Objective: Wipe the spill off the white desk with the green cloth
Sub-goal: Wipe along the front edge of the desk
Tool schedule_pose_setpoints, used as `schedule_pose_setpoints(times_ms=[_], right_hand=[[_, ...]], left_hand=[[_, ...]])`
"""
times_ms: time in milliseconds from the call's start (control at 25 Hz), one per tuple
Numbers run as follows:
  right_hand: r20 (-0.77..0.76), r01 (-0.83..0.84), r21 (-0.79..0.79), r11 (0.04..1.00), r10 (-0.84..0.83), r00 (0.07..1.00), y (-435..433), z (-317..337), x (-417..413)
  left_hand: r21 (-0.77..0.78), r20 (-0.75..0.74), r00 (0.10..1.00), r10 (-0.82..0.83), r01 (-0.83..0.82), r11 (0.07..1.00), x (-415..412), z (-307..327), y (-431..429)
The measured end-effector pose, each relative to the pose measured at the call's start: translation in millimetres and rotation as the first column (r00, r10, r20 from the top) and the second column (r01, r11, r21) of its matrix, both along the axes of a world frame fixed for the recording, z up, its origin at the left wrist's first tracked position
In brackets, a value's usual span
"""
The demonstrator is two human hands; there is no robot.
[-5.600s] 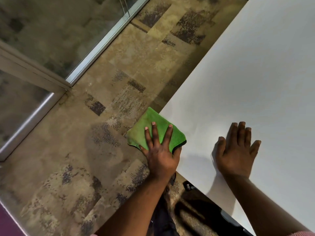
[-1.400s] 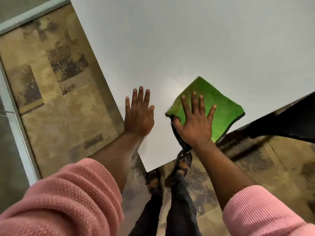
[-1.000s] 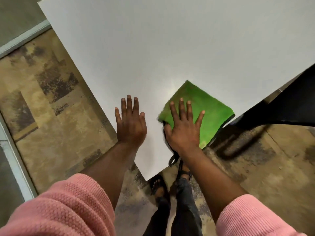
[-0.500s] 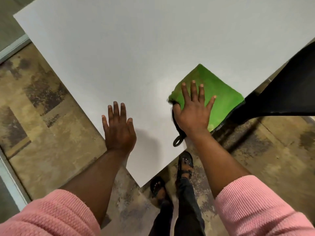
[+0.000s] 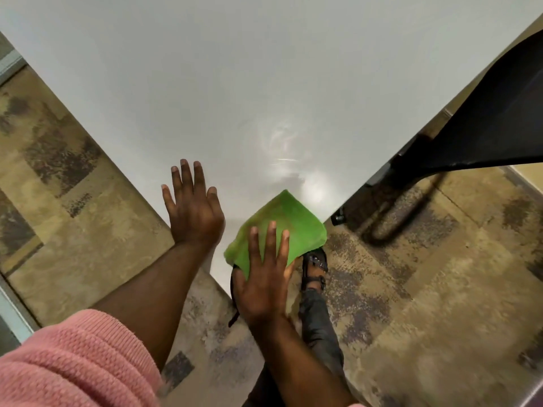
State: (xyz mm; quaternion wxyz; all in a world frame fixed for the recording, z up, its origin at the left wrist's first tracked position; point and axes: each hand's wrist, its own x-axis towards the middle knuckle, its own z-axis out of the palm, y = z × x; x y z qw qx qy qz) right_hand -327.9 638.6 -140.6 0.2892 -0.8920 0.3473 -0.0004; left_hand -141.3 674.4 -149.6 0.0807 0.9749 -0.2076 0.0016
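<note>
Fingers (image 5: pixel 271 239) splayed on green cloth (image 5: pixel 282 218) at white desk (image 5: pixel 205 83) corner.

You're over patchy tan-brown carpet floor (image 5: pixel 411 289); black chair (image 5: pixel 484 113) at right, pale metal frame (image 5: pixel 11 306) at left.

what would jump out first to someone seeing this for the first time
The bright green cloth stands out most, pressed under the right hand at the near corner of the white desk and partly hanging over its edge. Beside it the left hand lies flat and spread on the desk. Just beyond the cloth, shiny wet streaks catch the light.
</note>
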Motion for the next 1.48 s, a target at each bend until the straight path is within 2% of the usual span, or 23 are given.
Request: schedule_pose_setpoints(times_ms=[120, 240, 400, 560, 640, 760, 960, 1040, 1120, 1160, 1280, 1360, 1480], right_hand=[[0.019, -0.078, 0.034, 0.996, 0.077, 0.997, -11, -2, -8], [-0.011, -0.054, 0.013, 0.998, 0.054, 0.998, -71, 0, 2], [-0.1, 0.045, -0.151, 0.988, -0.061, 0.993, -155, 4, 38], [-0.178, 0.077, -0.219, 0.973, -0.118, 0.977, -166, 7, 58], [-0.194, -0.002, -0.226, 0.974, -0.043, 0.98, -157, 10, 58], [-0.176, -0.215, -0.22, 0.952, 0.178, 0.968, -109, 15, 47], [-0.189, -0.497, -0.087, 0.863, 0.476, 0.859, -39, 24, 23], [-0.122, -0.541, -0.026, 0.84, 0.535, 0.836, -49, 35, 17], [-0.002, -0.479, -0.007, 0.878, 0.479, 0.878, -67, 44, 0], [0.051, -0.381, -0.013, 0.924, 0.381, 0.923, -76, 45, -12], [0.086, -0.078, 0.016, 0.997, 0.076, 0.993, -97, 45, -45], [0.067, -0.052, 0.081, 0.995, 0.047, 0.997, -103, 45, -50], [0.025, -0.108, 0.103, 0.989, 0.106, 0.994, -112, 47, -41]], left_hand=[[-0.018, -0.016, 1.0, -0.001, 0.001, 1.0, 0, 2, 0], [-0.038, -0.018, 1.0, 0.0, 0.0, 0.999, 2, 0, 1], [-0.024, 0.01, 1.0, -0.006, 0.006, 1.0, -1, -2, 1], [0.007, -0.034, 0.999, 0.005, -0.005, 1.0, -1, 2, -1], [0.03, -0.065, 0.998, 0.003, -0.001, 1.0, 0, 6, -4], [0.023, -0.138, 0.99, -0.004, 0.008, 1.0, 0, 16, -2], [-0.258, -0.41, 0.912, -0.011, -0.104, 0.961, 0, 44, 4], [-0.29, -0.372, 0.927, -0.044, -0.071, 0.954, -16, 58, 8], [-0.291, -0.27, 0.957, -0.105, 0.023, 0.956, -38, 67, 9], [-0.281, -0.255, 0.961, -0.107, 0.032, 0.959, -48, 70, 8], [-0.236, -0.329, 0.944, -0.003, -0.079, 0.969, -67, 76, -3], [-0.202, -0.376, 0.926, 0.027, -0.111, 0.973, -67, 79, -13], [-0.175, -0.456, 0.887, 0.08, -0.177, 0.968, -58, 86, -22]])
